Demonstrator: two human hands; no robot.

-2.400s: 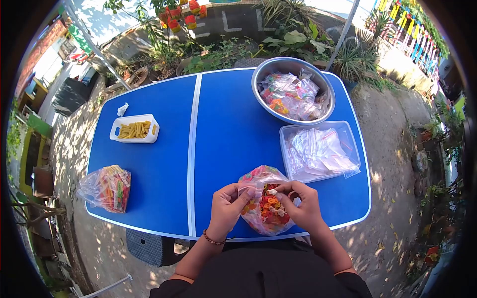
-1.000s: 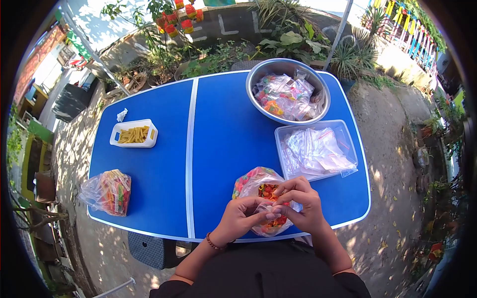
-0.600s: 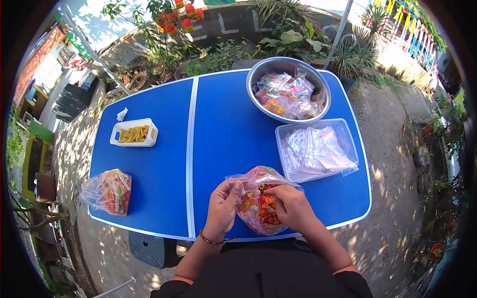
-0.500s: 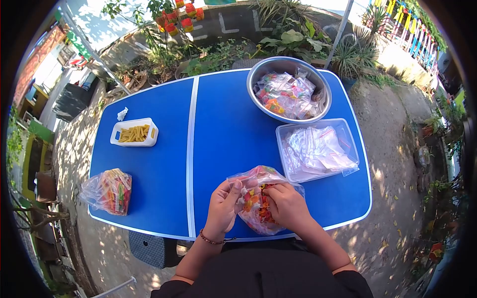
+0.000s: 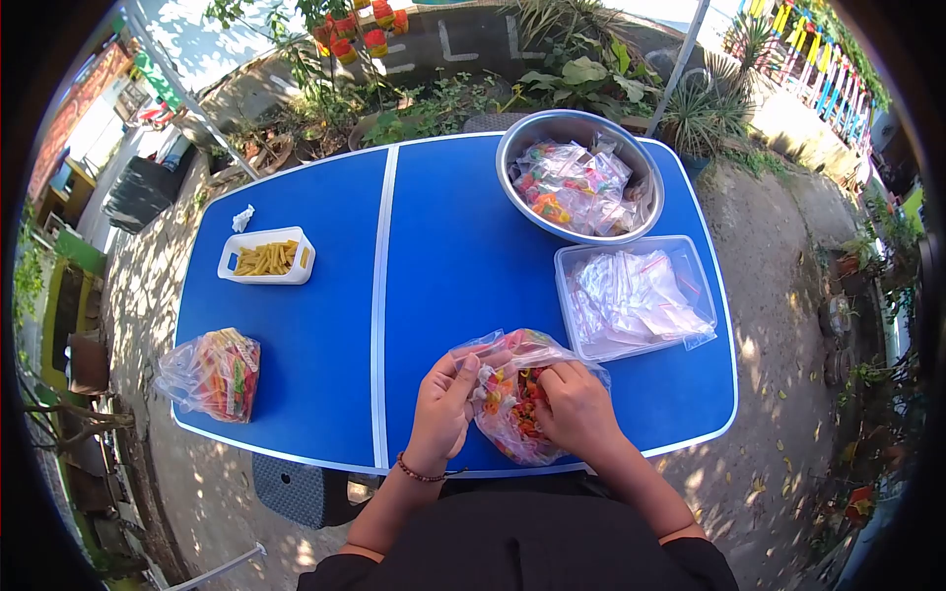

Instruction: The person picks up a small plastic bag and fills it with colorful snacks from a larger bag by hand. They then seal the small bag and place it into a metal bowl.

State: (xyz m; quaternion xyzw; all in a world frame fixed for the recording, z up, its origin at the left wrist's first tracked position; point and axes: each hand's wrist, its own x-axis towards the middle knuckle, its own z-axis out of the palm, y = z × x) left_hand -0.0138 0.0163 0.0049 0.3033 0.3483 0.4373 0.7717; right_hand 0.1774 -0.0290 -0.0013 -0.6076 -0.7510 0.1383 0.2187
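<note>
A clear plastic bag (image 5: 512, 433) of small red, orange and yellow pieces lies at the near edge of the blue table, its mouth open toward me. My left hand (image 5: 445, 406) is closed on the bag's left rim, thumb pressed to the fingers, with a bit of clear plastic at the fingertips. At the bag's right side, my right hand (image 5: 579, 406) is closed with its fingertips down at the colourful pieces. Whatever those fingertips hold is hidden behind the hand.
A metal bowl (image 5: 505, 187) of filled small packets stands at the back right. Nearer is a plastic tub (image 5: 581, 347) of flat clear bags. On the left are a white container (image 5: 264, 280) of yellowish sticks, crumpled tissue (image 5: 242, 218) and another filled bag (image 5: 217, 374).
My right hand has shifted very slightly at the bag opening, and the bag's top has spread a little. My left hand keeps its hold. The view has tilted slightly.
</note>
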